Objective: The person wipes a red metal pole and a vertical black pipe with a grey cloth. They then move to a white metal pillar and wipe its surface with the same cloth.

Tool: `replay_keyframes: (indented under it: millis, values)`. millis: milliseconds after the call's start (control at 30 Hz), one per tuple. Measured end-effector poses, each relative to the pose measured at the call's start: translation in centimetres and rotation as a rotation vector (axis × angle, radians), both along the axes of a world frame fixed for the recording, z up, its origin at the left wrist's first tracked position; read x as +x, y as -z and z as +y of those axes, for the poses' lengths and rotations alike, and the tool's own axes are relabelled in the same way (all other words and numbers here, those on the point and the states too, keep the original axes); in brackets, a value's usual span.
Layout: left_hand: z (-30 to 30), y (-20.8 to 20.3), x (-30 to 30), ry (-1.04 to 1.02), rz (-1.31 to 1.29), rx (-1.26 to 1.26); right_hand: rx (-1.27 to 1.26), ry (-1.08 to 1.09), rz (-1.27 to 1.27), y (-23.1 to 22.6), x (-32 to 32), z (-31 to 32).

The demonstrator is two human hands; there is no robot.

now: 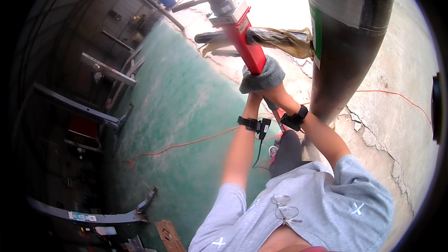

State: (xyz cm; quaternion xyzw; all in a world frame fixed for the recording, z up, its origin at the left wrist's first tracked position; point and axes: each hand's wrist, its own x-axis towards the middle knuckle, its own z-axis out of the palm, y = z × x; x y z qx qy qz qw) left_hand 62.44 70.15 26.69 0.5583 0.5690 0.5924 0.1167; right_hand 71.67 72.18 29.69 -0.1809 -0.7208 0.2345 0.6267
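A green-painted workshop floor [172, 98] met cracked, sunlit concrete [375, 133] as a person in a grey T-shirt [303, 196] worked at a red square metal post [245, 42] topped with a silver round fitting [223, 2]. The left hand [255, 97] and right hand [275, 94], both below black wrist straps, met at a thick grey cloth [263, 77] around the post; the cloth hid the fingers, so their grip could not be told. Plastic-wrapped bars [282, 40] flanked the post, beside a large dark cylindrical column [347, 42].
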Motion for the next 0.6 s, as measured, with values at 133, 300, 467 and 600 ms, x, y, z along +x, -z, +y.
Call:
replay_keyframes:
  millis: [133, 300, 467, 600]
  values:
    - [-0.4, 0.7, 0.1, -0.052, 0.049, 0.013, -0.095, -0.138, -0.038, 0.0, 0.6, -0.7]
    - [-1.1, 1.7, 0.3, -0.118, 0.115, 0.02, -0.087, -0.116, -0.034, 1.8, 0.2, -0.2]
    - [-1.3, 2.7, 0.0, -0.177, 0.179, 0.03, -0.147, -0.243, -0.054, -0.3, 1.5, -0.9]
    - [-2.0, 2.2, -0.8, -0.254, 0.243, 0.024, -0.245, -0.368, -0.02, -3.6, 2.0, -1.3]
